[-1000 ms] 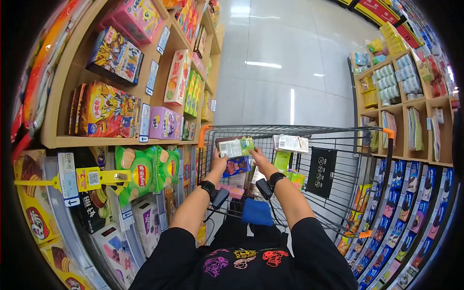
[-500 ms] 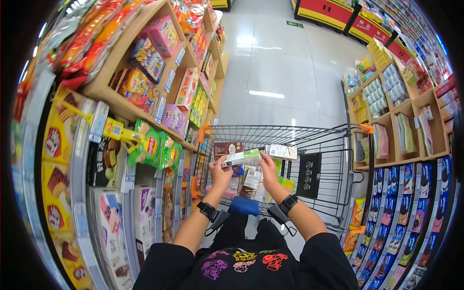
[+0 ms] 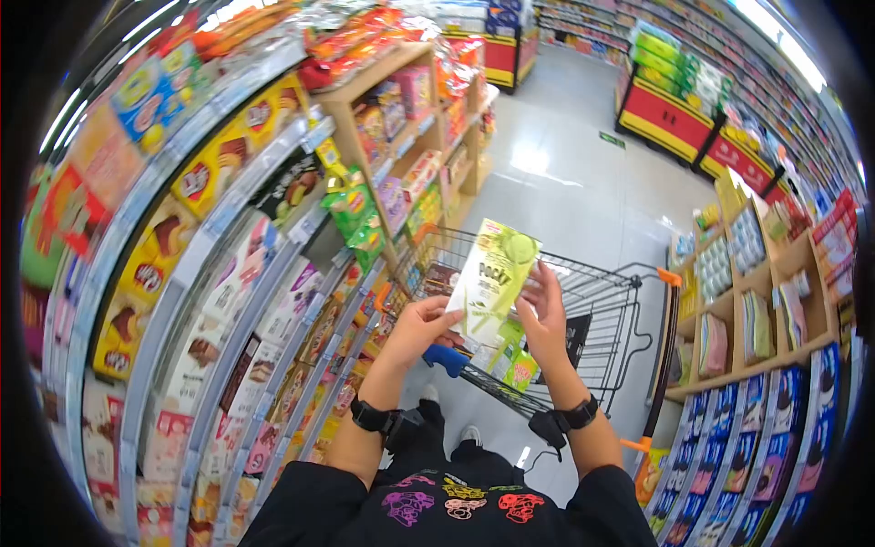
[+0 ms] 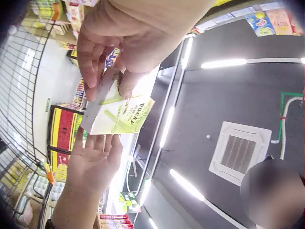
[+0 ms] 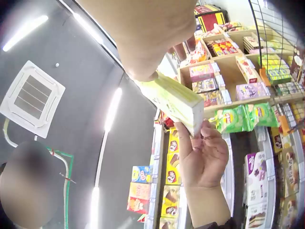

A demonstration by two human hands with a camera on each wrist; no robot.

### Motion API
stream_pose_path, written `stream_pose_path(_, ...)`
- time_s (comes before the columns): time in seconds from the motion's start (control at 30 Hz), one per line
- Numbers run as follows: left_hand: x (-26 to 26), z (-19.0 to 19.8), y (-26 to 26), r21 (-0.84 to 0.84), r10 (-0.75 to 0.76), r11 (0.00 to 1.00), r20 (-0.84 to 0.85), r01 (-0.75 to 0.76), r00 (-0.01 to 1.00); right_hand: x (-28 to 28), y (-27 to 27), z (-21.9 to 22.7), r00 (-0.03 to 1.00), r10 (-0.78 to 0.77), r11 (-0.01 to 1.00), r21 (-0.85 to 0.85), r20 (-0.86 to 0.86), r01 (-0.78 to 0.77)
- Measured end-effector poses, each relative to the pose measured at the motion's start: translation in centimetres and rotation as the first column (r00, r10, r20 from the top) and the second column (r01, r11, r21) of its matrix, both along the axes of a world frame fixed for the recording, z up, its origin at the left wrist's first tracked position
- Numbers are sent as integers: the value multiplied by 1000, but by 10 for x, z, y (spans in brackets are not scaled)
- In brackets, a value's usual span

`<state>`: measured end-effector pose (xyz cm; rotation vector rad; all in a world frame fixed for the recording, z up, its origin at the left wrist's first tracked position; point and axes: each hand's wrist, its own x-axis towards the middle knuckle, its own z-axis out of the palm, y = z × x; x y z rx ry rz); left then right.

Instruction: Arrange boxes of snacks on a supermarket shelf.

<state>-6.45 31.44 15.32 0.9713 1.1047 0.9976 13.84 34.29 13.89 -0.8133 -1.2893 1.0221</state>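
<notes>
A light green Pocky box [image 3: 497, 278] stands tilted above the shopping cart [image 3: 602, 365], its printed front facing up toward the head camera. My left hand [image 3: 424, 333] pinches its lower left corner, thumb on the front. My right hand [image 3: 544, 310] holds the right edge. In the left wrist view the box [image 4: 121, 112] sits between my left hand [image 4: 119, 43] and the right hand [image 4: 95, 160] below. The right wrist view shows the box's [image 5: 174, 102] narrow side. Inside the cart lie a brown box [image 3: 442, 278] and green packages [image 3: 519, 360].
Shelves of boxed cakes and snacks [image 3: 219, 292] run along my left, with green chip bags [image 3: 351, 214] hanging near the cart. On the right stand a wooden rack [image 3: 756, 301] and rows of blue packs [image 3: 756, 438]. Tiled floor [image 3: 574, 173] stretches ahead to red and yellow display stands [image 3: 665, 128].
The Pocky box, earlier held nearly flat and crosswise over the cart, is now turned upright with its front showing. The head view has swung up, bringing more of the left shelves into sight.
</notes>
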Motion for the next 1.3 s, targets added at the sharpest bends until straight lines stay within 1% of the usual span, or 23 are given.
stream_pose_path(0.03,-3,11,-15,11,2,1000,-1,-2,1000,-6,-11,2,980,130,989,-49,-147,-139)
stream_pose_path(0.07,-8,22,-30,53,25,998,-30,-23,999,-8,-19,2,966,228,963,-120,-125,-243)
stream_pose_path(0.17,-28,38,-72,113,122,987,-40,-116,992,-29,-53,19,915,397,906,-133,-66,-403)
stream_pose_path(0.27,-56,50,-121,172,183,970,-62,-170,981,-60,-84,32,857,494,858,-79,-146,-508)
stream_pose_path(0.3,-66,48,-136,215,219,958,-113,-191,969,-74,-93,34,827,538,833,-50,-162,-552)
stream_pose_path(0.37,-87,59,-176,281,295,925,-105,-256,950,-102,-116,35,784,614,787,-3,-89,-617)
stream_pose_path(0.4,-98,60,-194,287,369,902,-131,-321,920,-115,-125,37,776,629,777,20,-53,-629)
stream_pose_path(0.47,-118,63,-233,297,485,856,-182,-423,855,-144,-149,45,718,696,717,-30,-30,-696)
stream_pose_path(0.53,-139,74,-276,420,573,809,-408,-411,711,-180,-179,53,657,752,656,-32,-61,-754)
stream_pose_path(0.57,-149,80,-299,470,611,787,-506,-400,608,-195,-190,51,626,776,626,-31,-77,-779)
stream_pose_path(0.6,-159,84,-319,480,619,785,-578,-392,532,-210,-200,43,587,804,587,-29,-93,-809)
stream_pose_path(0.63,-168,87,-340,499,640,768,-591,-401,491,-228,-214,43,543,832,543,-29,-109,-839)
stream_pose_path(0.67,-178,89,-360,515,658,752,-602,-410,451,-242,-233,49,548,829,548,-33,-116,-836)
stream_pose_path(0.73,-192,96,-401,579,708,706,-602,-409,371,-270,-265,53,509,854,509,-31,-109,-860)
stream_pose_path(0.77,-199,99,-421,584,713,699,-612,-413,341,-280,-279,52,495,862,495,-29,-106,-868)
stream_pose_path(0.8,-206,101,-440,589,716,694,-624,-414,313,-289,-287,44,494,866,487,-92,-73,-868)
stream_pose_path(0.83,-214,101,-457,592,716,692,-637,-412,287,-302,-301,44,467,877,462,-67,-116,-885)
stream_pose_path(0.9,-231,95,-485,607,736,671,-617,-425,280,-326,-331,43,411,889,415,-25,-204,-910)
stream_pose_path(0.93,-238,91,-498,612,743,663,-609,-431,278,-334,-341,43,348,915,355,-4,-203,-935)
stream_pose_path(1.03,-244,101,-537,658,822,564,-502,-498,269,-357,-383,54,274,933,282,2,-235,-959)
stream_pose_path(1.13,-256,98,-566,606,832,550,-456,-575,316,-377,-408,45,194,919,190,-45,-343,-981)
stream_pose_path(1.23,-262,100,-588,520,877,480,-309,-706,368,-390,-429,50,87,926,81,-30,-367,-996)
stream_pose_path(1.3,-266,96,-597,512,916,398,-174,-761,362,-402,-434,50,47,933,16,-88,-357,-996)
